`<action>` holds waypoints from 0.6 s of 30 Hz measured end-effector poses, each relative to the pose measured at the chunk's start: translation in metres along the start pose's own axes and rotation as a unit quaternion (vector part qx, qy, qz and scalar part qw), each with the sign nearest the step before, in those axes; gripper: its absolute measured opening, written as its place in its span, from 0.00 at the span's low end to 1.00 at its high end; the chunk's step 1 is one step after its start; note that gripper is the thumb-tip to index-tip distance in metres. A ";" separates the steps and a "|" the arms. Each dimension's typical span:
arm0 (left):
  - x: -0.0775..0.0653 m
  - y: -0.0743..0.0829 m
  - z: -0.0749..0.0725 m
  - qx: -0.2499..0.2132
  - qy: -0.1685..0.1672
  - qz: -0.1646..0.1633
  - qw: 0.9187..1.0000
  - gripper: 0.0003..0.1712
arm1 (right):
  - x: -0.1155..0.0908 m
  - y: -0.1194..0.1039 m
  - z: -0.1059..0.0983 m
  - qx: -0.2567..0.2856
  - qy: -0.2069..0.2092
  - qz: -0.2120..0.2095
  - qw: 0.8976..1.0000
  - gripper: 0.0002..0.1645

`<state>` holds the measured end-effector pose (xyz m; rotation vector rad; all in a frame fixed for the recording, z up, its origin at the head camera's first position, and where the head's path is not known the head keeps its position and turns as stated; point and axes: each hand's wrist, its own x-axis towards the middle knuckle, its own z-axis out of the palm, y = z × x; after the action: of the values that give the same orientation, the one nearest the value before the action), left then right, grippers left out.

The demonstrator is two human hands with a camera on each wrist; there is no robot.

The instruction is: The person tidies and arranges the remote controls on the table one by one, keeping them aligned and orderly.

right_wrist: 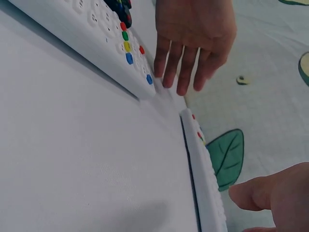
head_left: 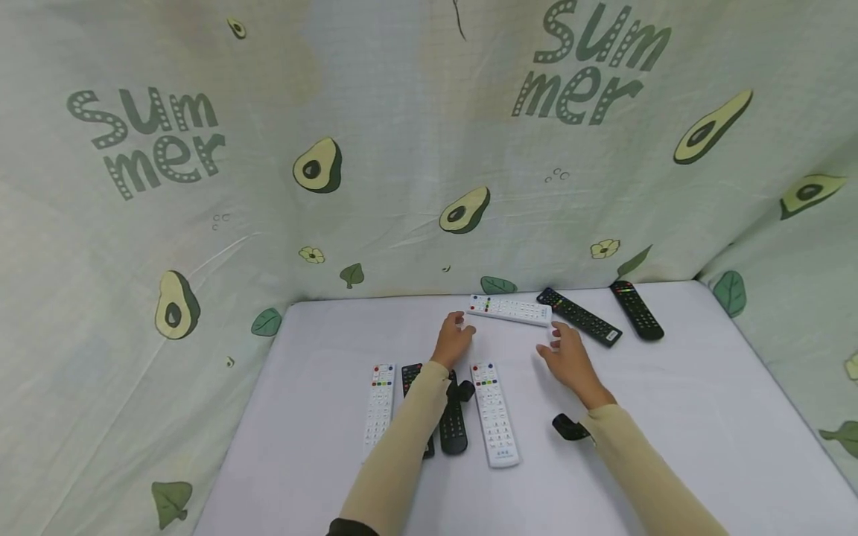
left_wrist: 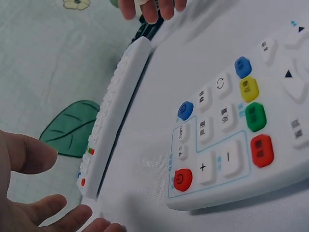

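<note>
A white remote control [head_left: 511, 310] with coloured buttons lies sideways near the back edge of the table. By its left end is my left hand [head_left: 452, 342], fingers loosely spread and holding nothing. My right hand [head_left: 570, 361] is just in front of its right end, also holding nothing. The left wrist view has the same remote [left_wrist: 116, 108] lying flat, with a gap between it and the left thumb [left_wrist: 31, 153]. Seen from the right wrist, the right thumb [right_wrist: 251, 193] points toward the remote [right_wrist: 205, 179] without visibly gripping it.
Two black remotes [head_left: 579, 317] [head_left: 637, 310] lie at the back right. Nearer me, a row holds a white remote [head_left: 380, 402], two black ones [head_left: 453, 428] [head_left: 412, 376] partly behind my left forearm, and another white one [head_left: 494, 417]. A patterned cloth [head_left: 395, 156] hangs behind the table.
</note>
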<state>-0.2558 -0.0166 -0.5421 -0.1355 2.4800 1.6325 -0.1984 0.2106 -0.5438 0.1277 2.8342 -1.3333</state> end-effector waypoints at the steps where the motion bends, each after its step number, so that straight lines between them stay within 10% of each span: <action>1: 0.002 0.000 0.000 -0.003 -0.002 -0.003 1.000 0.32 | 0.003 0.001 0.001 0.000 -0.001 0.004 1.000 0.39; 18: 0.020 0.002 0.006 -0.038 -0.042 -0.010 0.998 0.40 | 0.036 -0.001 0.008 -0.008 -0.021 0.039 0.999 0.47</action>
<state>-0.2751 -0.0094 -0.5463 -0.0985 2.3489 1.6875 -0.2343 0.2065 -0.5496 0.2051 2.7728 -1.2833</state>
